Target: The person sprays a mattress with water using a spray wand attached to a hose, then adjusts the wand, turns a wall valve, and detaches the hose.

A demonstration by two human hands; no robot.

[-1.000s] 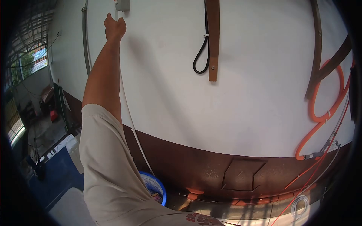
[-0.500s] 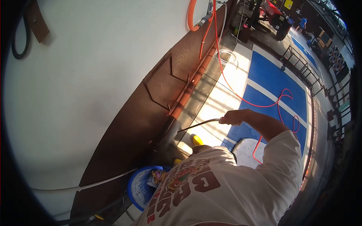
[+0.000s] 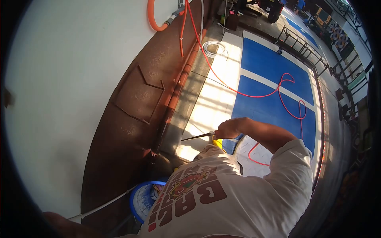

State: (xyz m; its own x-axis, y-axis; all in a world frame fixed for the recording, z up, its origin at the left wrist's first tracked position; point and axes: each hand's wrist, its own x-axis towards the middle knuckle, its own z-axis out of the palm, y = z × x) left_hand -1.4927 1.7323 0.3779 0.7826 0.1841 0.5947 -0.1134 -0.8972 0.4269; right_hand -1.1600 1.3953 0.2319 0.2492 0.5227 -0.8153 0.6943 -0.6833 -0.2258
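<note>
My right hand [image 3: 228, 129] is closed around one end of a thin, dark metal rod [image 3: 198, 137]. The rod's free end points left, above the strip of floor by the brown wall base [image 3: 115, 139]. At the lower left edge my left hand [image 3: 61, 224] shows only as a dark, dim shape near the white wall [image 3: 59, 99], and its fingers cannot be made out. A blue-rimmed bucket [image 3: 137, 202] with something inside stands left of my shirt, partly hidden by it. A yellow boot [image 3: 218, 143] shows just below my right hand.
A red hose [image 3: 254, 96] runs down from the wall and loops over the blue floor panels [image 3: 262, 107]. A coiled white hose [image 3: 214, 48] lies by the reddish pipe [image 3: 180, 87]. A wheeled metal rack [image 3: 301, 49] stands at the far right. Behind it, a person in blue [image 3: 300, 4] is visible.
The view has shifted, so wall and floor items appear further left and higher. My right hand has come closer to my body with the rod. My left hand has entered at the lower left.
</note>
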